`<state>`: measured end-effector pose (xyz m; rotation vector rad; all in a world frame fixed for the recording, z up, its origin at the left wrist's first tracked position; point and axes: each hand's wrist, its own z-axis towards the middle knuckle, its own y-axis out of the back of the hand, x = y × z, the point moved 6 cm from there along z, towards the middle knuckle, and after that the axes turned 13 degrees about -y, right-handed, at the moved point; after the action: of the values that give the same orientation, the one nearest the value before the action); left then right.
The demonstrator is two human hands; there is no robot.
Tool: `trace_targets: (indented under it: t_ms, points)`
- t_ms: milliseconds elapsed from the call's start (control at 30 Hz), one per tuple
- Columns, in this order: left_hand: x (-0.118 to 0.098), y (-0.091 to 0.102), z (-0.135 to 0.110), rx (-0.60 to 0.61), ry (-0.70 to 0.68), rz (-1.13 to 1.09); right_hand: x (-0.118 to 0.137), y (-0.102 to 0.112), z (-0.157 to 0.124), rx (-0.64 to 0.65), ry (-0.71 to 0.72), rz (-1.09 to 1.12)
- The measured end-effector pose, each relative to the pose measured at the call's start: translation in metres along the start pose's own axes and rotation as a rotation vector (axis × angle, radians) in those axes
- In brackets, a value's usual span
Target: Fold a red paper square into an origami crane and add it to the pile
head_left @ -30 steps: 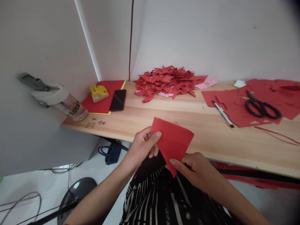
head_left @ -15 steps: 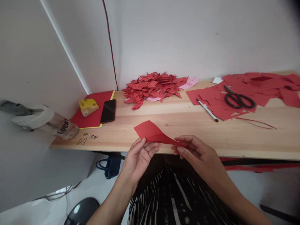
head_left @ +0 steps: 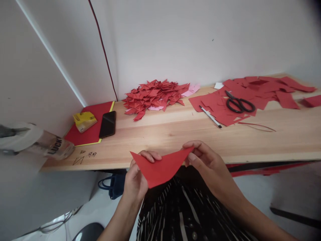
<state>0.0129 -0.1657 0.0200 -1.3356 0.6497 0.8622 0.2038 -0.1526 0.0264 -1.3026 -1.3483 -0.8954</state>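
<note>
A piece of red paper (head_left: 164, 167) is stretched between my two hands, just off the table's front edge. My left hand (head_left: 136, 177) grips its left part, with fingertips showing over the upper edge and the thumb hidden behind the sheet. At the right corner, my right hand (head_left: 204, 160) pinches the paper between thumb and fingers. The sheet slants down toward my lap and its lower edge curves slightly.
On the wooden table (head_left: 150, 134) lie a heap of folded red paper pieces (head_left: 155, 95), red sheets (head_left: 265, 92), black-handled scissors (head_left: 239, 104), a pen (head_left: 210, 117), a phone (head_left: 107, 124) and a yellow packet (head_left: 84, 121). A clear bottle (head_left: 57, 145) stands at the left.
The red paper has turned so its broad part now hangs toward me. My left fingers have come over its upper edge; my right hand still pinches a corner. The view has shifted slightly right.
</note>
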Motion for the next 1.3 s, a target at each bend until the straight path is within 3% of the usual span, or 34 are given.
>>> trace_targets:
  t_ms: [200, 1000, 1133, 1300]
  points:
    - [-0.005, -0.004, -0.001, 0.112, -0.067, 0.048, -0.009, -0.001, 0.004, 0.095, -0.042, 0.138]
    - [-0.011, -0.007, 0.0, 0.15, -0.114, 0.05, -0.019, 0.002, 0.011, 0.163, -0.17, 0.273]
    - [-0.01, -0.004, 0.003, 0.062, -0.085, 0.013, -0.013, 0.005, 0.016, 0.16, -0.165, 0.223]
    - [-0.003, 0.011, 0.009, -0.226, -0.047, -0.09, -0.008, 0.012, 0.023, 0.125, -0.201, 0.115]
